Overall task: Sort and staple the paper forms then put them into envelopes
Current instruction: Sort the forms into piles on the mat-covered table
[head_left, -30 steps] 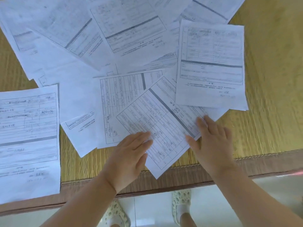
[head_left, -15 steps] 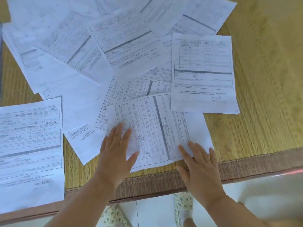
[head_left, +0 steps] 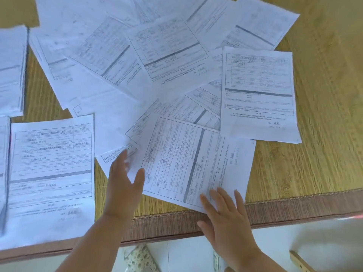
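Two hands work the near edge, bottom centre of frame. Right hand [head_left: 227,218] lies flat, fingers [head_left: 225,197] straight and slightly spread, pressing the lower right corner of the form [head_left: 188,160] where it overhangs the surface [head_left: 314,154] edge. Left hand [head_left: 123,185] sits at the form's left edge, fingers together and straight, thumb apart; fingertips blurred, so whether it touches paper I cannot tell.

Step in hand, as I judge it: sliding this one sheet free of the pile to sort it. It lies skewed at centre frame, its upper right corner tucked under the upright sheet [head_left: 257,91] at right.

To do it well: keep the palm flat and pull toward the near edge so the tucked corner slips out without dragging that sheet; steady the neighbours with the left hand.

Sorted sheet [head_left: 51,165] lies squared at lower left, a likely destination. Loose pile [head_left: 121,55] fans across the upper frame. No stapler or envelopes in view.
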A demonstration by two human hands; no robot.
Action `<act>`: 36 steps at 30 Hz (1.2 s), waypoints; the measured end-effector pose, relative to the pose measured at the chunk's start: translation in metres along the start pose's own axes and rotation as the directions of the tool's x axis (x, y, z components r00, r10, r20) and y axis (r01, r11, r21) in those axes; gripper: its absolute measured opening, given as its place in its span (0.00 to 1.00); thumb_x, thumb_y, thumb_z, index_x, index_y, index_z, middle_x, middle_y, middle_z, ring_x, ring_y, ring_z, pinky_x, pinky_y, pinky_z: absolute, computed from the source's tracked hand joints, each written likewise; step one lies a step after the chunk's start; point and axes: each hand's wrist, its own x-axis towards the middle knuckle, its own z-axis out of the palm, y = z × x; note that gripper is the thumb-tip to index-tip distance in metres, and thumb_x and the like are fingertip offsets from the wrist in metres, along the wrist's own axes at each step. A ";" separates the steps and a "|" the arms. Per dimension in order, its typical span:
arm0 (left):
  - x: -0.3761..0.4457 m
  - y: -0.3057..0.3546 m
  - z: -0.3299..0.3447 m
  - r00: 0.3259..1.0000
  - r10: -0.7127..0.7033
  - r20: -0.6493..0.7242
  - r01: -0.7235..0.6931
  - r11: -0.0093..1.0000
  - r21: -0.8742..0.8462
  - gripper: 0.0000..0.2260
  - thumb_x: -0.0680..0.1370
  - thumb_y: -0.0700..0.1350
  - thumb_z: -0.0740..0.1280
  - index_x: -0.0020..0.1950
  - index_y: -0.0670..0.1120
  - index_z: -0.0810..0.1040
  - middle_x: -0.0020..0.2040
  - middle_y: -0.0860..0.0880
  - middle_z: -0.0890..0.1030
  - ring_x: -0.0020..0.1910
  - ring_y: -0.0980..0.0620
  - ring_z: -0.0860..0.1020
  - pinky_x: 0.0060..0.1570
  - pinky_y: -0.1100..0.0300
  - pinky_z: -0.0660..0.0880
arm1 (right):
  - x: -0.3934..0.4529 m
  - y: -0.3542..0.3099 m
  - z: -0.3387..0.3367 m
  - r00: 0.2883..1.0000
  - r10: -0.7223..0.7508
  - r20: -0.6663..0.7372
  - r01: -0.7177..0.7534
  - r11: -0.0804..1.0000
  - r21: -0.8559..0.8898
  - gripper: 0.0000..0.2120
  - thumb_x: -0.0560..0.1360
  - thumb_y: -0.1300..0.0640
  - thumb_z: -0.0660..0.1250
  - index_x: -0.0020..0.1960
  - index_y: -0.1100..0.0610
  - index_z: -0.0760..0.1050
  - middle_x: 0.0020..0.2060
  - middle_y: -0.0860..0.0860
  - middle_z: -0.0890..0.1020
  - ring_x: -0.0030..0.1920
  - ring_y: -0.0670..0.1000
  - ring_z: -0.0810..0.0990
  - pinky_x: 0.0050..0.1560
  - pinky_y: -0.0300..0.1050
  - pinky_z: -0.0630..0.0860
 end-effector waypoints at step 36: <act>-0.044 0.011 0.075 0.863 0.393 0.318 -0.495 0.785 0.373 0.28 0.67 0.60 0.71 0.61 0.46 0.72 0.67 0.44 0.72 0.67 0.45 0.66 0.66 0.42 0.69 | 0.136 0.032 -0.100 0.597 0.436 0.673 -0.802 0.330 0.498 0.10 0.79 0.55 0.64 0.54 0.61 0.78 0.42 0.54 0.84 0.40 0.50 0.83 0.37 0.40 0.80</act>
